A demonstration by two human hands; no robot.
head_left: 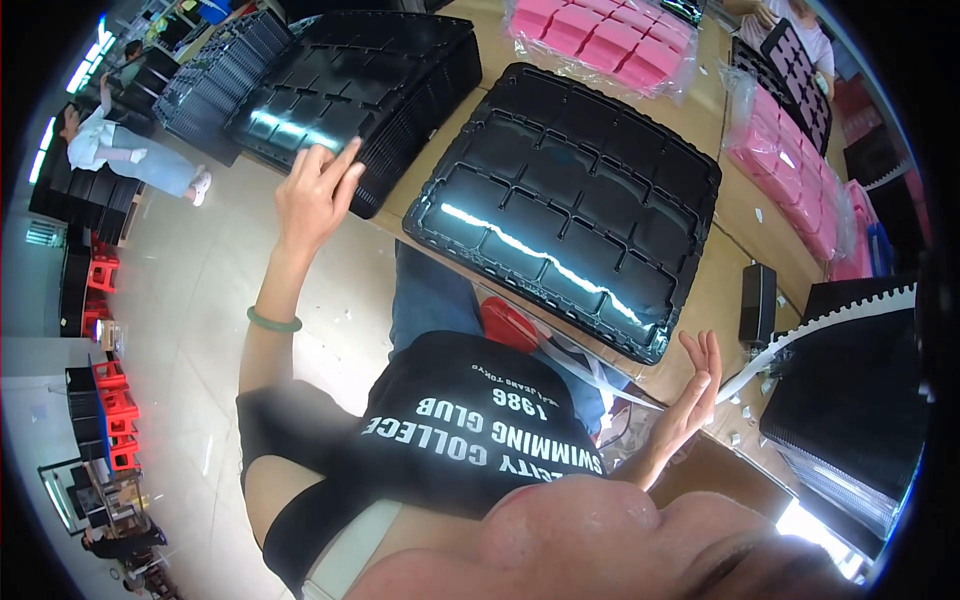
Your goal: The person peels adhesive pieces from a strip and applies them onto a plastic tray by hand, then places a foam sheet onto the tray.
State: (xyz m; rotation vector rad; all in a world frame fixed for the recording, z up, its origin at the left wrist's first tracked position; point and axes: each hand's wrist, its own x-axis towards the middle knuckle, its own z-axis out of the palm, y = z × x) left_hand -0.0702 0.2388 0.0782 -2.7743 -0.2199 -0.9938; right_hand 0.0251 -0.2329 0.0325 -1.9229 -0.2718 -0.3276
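A shiny black plastic tray [560,200] with rows of shallow compartments lies on the table in front of me, light glinting along its near side. My left hand [312,195] is raised at the near corner of a stack of black trays [420,110] to the left. Its fingers are stretched out and partly apart; whether they touch the stack I cannot tell. Beside the front tray's near right corner is my right hand [695,390], fingers extended and slightly bent, with nothing visible in it. A green bangle [273,320] circles my left wrist.
Bagged pink foam blocks [605,40] lie beyond the tray, and more pink blocks [790,175] to the right. A white toothed strip [820,330] curves past another black stack [850,400]. A small black box [758,305] stands nearby. Other people are at far right and left.
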